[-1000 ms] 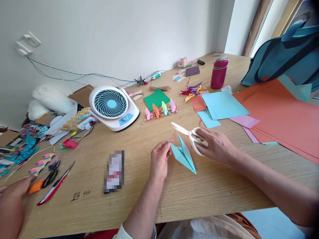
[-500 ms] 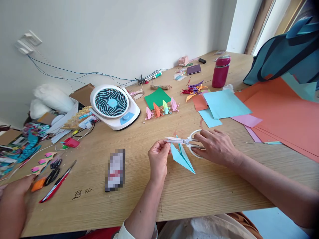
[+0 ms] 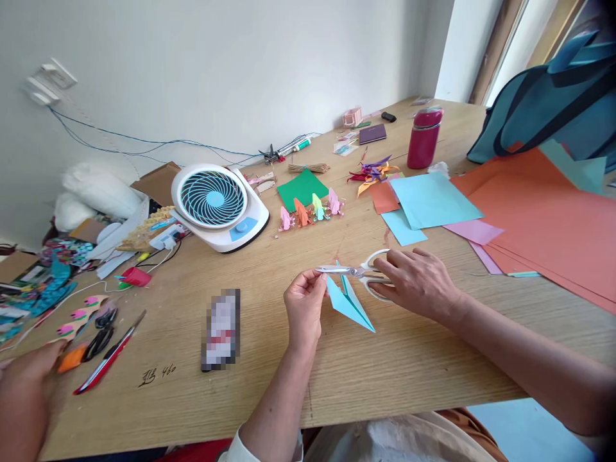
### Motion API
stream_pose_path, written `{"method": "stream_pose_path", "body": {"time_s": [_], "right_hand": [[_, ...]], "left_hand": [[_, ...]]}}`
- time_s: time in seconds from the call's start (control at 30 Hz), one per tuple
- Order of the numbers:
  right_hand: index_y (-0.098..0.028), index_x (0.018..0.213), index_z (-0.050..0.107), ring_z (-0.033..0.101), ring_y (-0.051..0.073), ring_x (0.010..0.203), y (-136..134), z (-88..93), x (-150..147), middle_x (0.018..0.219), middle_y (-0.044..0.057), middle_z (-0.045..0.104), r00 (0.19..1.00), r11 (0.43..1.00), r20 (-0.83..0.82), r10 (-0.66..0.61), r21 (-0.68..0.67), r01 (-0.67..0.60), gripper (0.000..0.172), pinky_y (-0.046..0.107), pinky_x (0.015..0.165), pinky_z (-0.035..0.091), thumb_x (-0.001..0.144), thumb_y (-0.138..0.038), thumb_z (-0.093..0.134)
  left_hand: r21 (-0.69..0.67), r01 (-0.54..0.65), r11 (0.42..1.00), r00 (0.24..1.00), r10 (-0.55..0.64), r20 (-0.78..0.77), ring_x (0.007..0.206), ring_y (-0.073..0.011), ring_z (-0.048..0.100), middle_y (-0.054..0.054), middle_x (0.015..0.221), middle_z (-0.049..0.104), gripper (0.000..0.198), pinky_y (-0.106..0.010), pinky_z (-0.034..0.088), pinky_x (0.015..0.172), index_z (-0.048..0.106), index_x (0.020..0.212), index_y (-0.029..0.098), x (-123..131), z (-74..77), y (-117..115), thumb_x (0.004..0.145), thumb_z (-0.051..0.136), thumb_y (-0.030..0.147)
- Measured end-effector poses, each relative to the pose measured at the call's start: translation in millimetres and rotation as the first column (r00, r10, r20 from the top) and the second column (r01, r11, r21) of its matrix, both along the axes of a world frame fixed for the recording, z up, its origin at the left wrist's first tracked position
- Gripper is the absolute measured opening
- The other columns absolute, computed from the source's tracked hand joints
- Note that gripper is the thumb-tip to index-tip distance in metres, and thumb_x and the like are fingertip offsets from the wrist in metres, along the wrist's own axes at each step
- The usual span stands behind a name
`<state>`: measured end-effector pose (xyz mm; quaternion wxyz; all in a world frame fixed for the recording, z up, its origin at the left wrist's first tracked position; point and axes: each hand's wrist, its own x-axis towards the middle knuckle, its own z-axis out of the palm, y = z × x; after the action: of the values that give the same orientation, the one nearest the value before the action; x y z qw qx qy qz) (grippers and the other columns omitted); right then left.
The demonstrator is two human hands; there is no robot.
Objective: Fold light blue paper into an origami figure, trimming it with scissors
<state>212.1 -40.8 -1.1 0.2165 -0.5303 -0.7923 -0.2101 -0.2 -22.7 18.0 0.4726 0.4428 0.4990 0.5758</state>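
- Scissors with white looped handles and silvery blades (image 3: 355,272) were gripped by the right hand (image 3: 423,282), fingers hooked at the loops.
- Left hand (image 3: 304,308) pinched a pointed, folded light-blue paper piece (image 3: 350,307) by one end, between thumb and fingertips; the paper lay between the two hands, its longest point slanting down toward the person.
- The blades crossed the paper's upper part, tips at the left fingertips; whether they bit into it, I could not tell.
- Beyond the left hand stood a row of four small folded-paper figures in pink, orange and yellow-green (image 3: 302,212), with a flat green paper sheet (image 3: 301,187) just behind.
- Beyond the right hand lay a four-cornered light-blue paper sheet (image 3: 436,200); large orange paper sheets (image 3: 543,224) spread to that hand's right.
- Left of the left hand, a red-handled knife (image 3: 103,362) lay well apart, near another person's arm (image 3: 24,398).
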Motion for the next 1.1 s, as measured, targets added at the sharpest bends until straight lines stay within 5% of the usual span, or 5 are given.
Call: {"method": "stream_pose_path", "body": {"time_s": [1.1], "right_hand": [[-0.021,0.099,0.064,0.061,0.017,0.071,-1.6,-1.3,-3.6,0.088,0.002,0.069,0.995,0.988,-0.099,0.003,-0.155,-0.018,0.027,0.031,0.067,0.030,0.093,-0.045,0.053]], "left_hand": [[0.020,-0.027,0.999,0.999,0.027,0.026,0.055,-0.0064,0.051,0.003,0.063,0.060,0.019,-0.018,0.043,0.052,0.072,0.081,0.014,-1.3,-2.7,2.4,0.068,0.074,0.027]]}}
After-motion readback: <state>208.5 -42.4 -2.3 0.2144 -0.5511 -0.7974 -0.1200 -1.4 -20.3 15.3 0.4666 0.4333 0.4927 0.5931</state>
